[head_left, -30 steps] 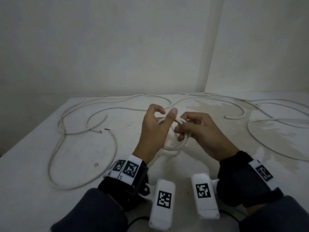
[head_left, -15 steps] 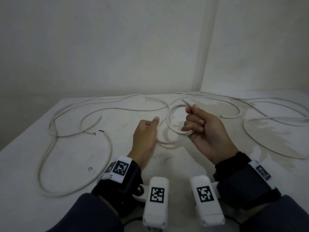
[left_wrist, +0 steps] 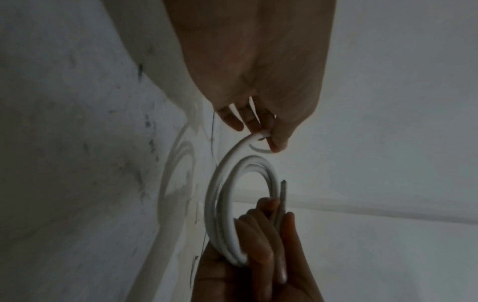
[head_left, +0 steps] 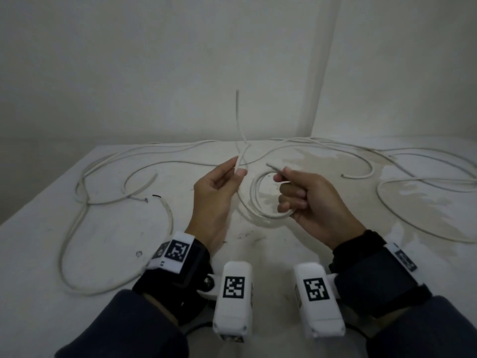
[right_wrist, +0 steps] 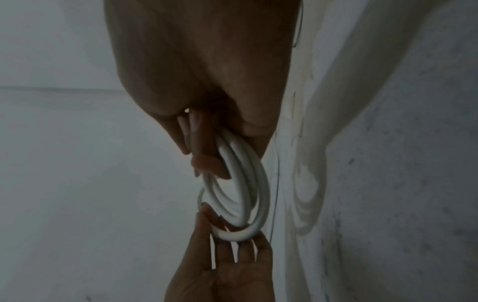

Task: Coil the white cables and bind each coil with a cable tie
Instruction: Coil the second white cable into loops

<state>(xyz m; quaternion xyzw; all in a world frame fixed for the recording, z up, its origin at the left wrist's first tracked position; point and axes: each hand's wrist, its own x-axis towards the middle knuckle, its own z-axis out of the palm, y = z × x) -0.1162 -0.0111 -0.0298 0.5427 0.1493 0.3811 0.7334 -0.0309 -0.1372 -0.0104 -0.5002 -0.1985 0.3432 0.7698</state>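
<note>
1. The white, stained tabletop [head_left: 108,254] is matt and scuffed, with a pale dried patch toward 2 o'clock. Long loose white round-sheathed cables [head_left: 77,228] sprawl across it from 9 o'clock round to 3 o'clock, none yet gathered. I judge that a hand sweeping across them could snag one and drag it into the work.
2. The small coil of smooth white cable [head_left: 260,202] sits at centre, held off the table, several tight turns lying side by side. The sheath looks stiff and springy, so the likely failure is the turns springing apart if the grasp eases before a tie goes on. No cable tie is visible.
3. The right hand [head_left: 312,200] is clenched round the coil's 3 o'clock side, fingers curled through the turns, with a short cut end poking out toward 11 o'clock.
4. The left hand [head_left: 216,192] pinches the cable's free tail [head_left: 238,130] between thumb and fingers; the tail stands nearly upright toward 12 o'clock. If that pinch slips, I expect the tail to whip back and loosen the last turn.
</note>
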